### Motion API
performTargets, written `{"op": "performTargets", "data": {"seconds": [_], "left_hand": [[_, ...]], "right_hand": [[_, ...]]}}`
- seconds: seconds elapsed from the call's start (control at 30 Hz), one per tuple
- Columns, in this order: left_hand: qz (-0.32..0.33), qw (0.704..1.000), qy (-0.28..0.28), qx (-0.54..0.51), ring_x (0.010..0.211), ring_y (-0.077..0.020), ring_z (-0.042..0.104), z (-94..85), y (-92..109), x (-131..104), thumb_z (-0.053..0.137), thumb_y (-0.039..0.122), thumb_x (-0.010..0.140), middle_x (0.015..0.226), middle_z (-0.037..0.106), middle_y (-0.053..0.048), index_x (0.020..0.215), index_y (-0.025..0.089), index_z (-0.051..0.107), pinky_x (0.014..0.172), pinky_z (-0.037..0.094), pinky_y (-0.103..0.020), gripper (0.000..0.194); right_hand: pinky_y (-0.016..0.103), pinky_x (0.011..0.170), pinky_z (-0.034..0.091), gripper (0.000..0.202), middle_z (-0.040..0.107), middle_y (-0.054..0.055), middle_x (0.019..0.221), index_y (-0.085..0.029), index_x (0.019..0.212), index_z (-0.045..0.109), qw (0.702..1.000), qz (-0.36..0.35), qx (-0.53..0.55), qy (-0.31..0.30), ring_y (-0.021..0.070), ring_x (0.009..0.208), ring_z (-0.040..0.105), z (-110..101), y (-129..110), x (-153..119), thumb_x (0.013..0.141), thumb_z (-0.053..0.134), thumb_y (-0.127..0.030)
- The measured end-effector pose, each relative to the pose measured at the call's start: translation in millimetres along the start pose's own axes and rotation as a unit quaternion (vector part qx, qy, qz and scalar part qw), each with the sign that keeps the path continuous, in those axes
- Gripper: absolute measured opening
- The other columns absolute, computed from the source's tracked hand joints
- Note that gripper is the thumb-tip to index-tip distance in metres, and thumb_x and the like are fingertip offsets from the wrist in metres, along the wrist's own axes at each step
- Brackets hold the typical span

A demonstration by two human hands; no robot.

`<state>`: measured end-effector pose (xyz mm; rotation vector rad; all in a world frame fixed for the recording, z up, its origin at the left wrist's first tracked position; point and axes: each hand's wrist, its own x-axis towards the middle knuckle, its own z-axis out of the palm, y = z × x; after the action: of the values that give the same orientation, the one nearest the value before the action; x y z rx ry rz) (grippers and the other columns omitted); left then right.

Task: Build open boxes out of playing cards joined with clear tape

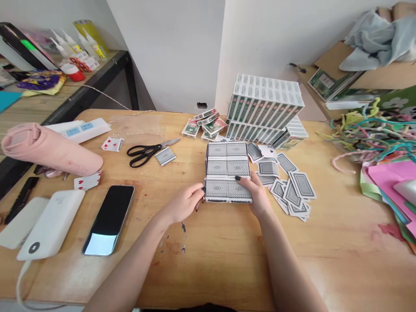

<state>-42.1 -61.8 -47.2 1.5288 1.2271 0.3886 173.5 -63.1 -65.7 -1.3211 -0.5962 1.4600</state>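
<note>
A box-like block covered with grey-backed playing cards (224,167) lies on the table in front of me; whether it is hollow cannot be made out. My left hand (186,203) is closed in a pinch at its near left corner. On the right edge, my right hand (258,194) grips the block with the thumb on top and the fingers hidden beneath or beside it. Loose playing cards (294,190) are scattered to the right, mostly face down. Beyond the block stand stacked card boxes (264,104), and several smaller card packs (208,123) lie in a heap.
Black-handled scissors (146,154) lie left of the block near a small card stack (165,156). Further left are a phone (108,221), a white power bank (53,223), a pink roll (53,149) and a power strip (79,130). Coloured fuzzy strands (377,134) and paper (383,182) fill the right.
</note>
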Motion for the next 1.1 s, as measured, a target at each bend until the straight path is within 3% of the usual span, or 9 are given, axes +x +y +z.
{"op": "performTargets", "data": {"seconds": [0.1,0.23,0.37,0.5,0.63,0.83,1.1], "left_hand": [[0.065,0.997,0.025,-0.034,0.069,-0.0135,0.047,7.2,-2.6,-4.4,0.038,0.037,0.090,0.073,0.052,0.000,0.072,0.020,0.049,0.067,0.042,-0.025,0.027],[0.133,0.986,0.087,-0.045,0.078,-0.0146,0.048,12.4,-0.4,-6.4,0.049,0.045,0.088,0.086,0.050,-0.002,0.084,0.021,0.050,0.072,0.043,-0.027,0.024],[0.234,0.951,0.196,-0.049,0.103,-0.0204,0.049,18.6,15.2,-9.0,0.064,0.046,0.079,0.110,0.048,-0.007,0.117,0.026,0.051,0.091,0.042,-0.034,0.045],[0.296,0.923,0.244,-0.019,0.107,-0.0232,0.050,23.8,33.9,-15.7,0.070,0.037,0.076,0.110,0.052,-0.008,0.114,0.028,0.062,0.097,0.041,-0.039,0.040],[0.287,0.929,0.229,-0.049,0.108,-0.0237,0.052,22.4,40.6,-16.7,0.073,0.034,0.074,0.109,0.054,-0.007,0.113,0.029,0.064,0.097,0.043,-0.040,0.041],[0.273,0.933,0.219,-0.084,0.107,-0.0236,0.052,21.7,38.3,-14.2,0.076,0.033,0.070,0.107,0.054,-0.007,0.109,0.028,0.066,0.098,0.042,-0.041,0.040],[0.238,0.943,0.215,-0.086,0.110,-0.0238,0.050,21.5,36.8,-13.0,0.075,0.034,0.070,0.110,0.053,-0.006,0.110,0.029,0.065,0.098,0.042,-0.039,0.041]], "right_hand": [[0.028,0.058,0.042,0.036,0.068,-0.002,0.077,-0.023,0.090,0.061,1.000,0.016,0.017,-0.015,0.0171,0.065,0.059,-4.7,-1.0,1.3,0.060,0.074,-0.035],[0.034,0.066,0.047,0.026,0.071,0.001,0.086,-0.023,0.083,0.064,0.996,0.033,0.068,-0.047,0.0255,0.081,0.064,-7.4,3.2,3.3,0.062,0.068,-0.037],[0.042,0.075,0.050,0.022,0.072,0.003,0.086,-0.027,0.079,0.069,0.989,0.059,0.116,-0.073,0.0306,0.090,0.064,-4.0,12.2,3.0,0.066,0.063,-0.043],[0.042,0.083,0.049,0.028,0.073,0.001,0.094,-0.029,0.087,0.072,0.978,0.062,0.174,-0.094,0.0283,0.096,0.064,0.7,17.5,0.4,0.072,0.056,-0.046],[0.042,0.087,0.048,0.031,0.073,0.001,0.098,-0.028,0.087,0.073,0.978,0.064,0.173,-0.095,0.0280,0.096,0.063,2.0,17.8,-0.6,0.071,0.056,-0.047],[0.040,0.084,0.049,0.027,0.073,0.001,0.087,-0.026,0.082,0.072,0.984,0.063,0.160,-0.056,0.0265,0.090,0.064,1.1,21.9,1.3,0.069,0.057,-0.045],[0.043,0.081,0.050,0.032,0.072,0.002,0.092,-0.026,0.085,0.070,0.982,0.079,0.144,-0.098,0.0290,0.093,0.064,1.6,23.1,3.4,0.069,0.055,-0.050]]}}
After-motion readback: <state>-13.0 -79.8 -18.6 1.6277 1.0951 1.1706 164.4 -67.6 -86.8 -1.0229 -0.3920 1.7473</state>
